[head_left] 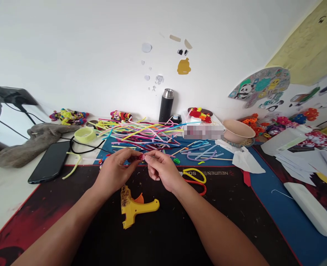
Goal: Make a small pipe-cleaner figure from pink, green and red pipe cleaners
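Observation:
Between my two hands is a small red shiny piece (pixel 140 157), mostly covered by fingers, so its kind is unclear. My left hand (pixel 115 168) grips it from the left with thumb and fingers. From the right, the thumb and forefinger of my right hand (pixel 163 170) pinch at its end. Below the hands, a yellow hot glue gun (pixel 135 207) with an orange trigger lies on the dark mat (pixel 224 221). Scissors (pixel 198 181) with yellow and red handles lie beside my right wrist, partly hidden by it.
A heap of coloured pipe cleaners (pixel 149 135) spreads behind my hands. A black thermos (pixel 167 106) stands by the wall. At left lie a phone (pixel 51 162) and a yellow-green roll (pixel 85 135). A pinkish bowl (pixel 238 131), papers (pixel 298 168) and a white device (pixel 312 208) are at right.

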Motion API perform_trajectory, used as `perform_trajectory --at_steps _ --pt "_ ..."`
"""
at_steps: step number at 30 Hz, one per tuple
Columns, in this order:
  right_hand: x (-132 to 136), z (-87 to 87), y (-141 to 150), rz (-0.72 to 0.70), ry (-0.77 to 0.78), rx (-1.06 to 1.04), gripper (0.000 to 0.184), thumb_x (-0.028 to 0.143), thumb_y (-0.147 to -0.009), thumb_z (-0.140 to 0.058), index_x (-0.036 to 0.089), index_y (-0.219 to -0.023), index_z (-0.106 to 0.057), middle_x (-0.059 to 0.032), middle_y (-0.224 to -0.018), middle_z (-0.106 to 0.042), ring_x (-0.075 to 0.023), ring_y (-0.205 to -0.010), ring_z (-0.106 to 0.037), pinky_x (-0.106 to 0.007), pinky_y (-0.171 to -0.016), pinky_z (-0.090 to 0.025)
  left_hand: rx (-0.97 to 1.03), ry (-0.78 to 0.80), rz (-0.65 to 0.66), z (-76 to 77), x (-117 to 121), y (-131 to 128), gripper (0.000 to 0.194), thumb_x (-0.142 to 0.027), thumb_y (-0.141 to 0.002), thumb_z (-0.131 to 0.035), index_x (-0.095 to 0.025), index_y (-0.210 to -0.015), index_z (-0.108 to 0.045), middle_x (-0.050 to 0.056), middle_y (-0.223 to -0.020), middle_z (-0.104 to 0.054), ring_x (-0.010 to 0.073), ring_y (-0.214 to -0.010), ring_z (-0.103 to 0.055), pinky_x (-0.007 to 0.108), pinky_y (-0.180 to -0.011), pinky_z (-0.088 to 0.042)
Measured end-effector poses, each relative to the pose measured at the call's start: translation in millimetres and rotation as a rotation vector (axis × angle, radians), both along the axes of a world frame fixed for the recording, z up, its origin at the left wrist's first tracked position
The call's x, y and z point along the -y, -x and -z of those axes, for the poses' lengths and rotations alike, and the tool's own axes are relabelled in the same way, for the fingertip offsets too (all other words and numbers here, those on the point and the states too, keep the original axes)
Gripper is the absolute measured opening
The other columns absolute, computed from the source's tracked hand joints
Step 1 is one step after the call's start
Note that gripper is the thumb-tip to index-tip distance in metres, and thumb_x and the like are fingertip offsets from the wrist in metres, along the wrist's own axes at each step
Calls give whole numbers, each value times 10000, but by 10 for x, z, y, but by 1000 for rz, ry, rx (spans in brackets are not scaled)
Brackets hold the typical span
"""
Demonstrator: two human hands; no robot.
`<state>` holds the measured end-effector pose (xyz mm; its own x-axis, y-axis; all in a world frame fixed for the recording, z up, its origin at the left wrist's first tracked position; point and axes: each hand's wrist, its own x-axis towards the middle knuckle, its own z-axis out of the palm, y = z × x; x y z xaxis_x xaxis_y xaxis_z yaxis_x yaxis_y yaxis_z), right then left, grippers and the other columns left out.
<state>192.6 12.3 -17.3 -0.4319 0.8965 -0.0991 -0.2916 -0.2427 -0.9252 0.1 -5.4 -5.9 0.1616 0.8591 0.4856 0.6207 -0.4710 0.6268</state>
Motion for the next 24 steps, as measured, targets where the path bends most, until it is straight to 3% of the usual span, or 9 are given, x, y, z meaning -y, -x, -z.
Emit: perform_trajectory --at_steps 9,24 --pt "-14 33 12 19 27 -59 397 524 -797 -872 196 -879 -664 107 -510 -469 -73 -395 -393 -212 -375 -195 -8 -69 70 -22 25 -30 137 -244 -974 -640 -222 -995 -773 52 -951 -827 222 -872 -777 315 -812 -595" --pt "-2 14 2 -4 40 -52 420 552 -828 -853 205 -870 -621 97 -532 -505 -73 -393 -410 -208 -377 -203 -24 -34 35 -37 19 -27 133 -270 -964 -639 -231 -981 -765 53 -958 -833 234 -874 -782 322 -805 -602"
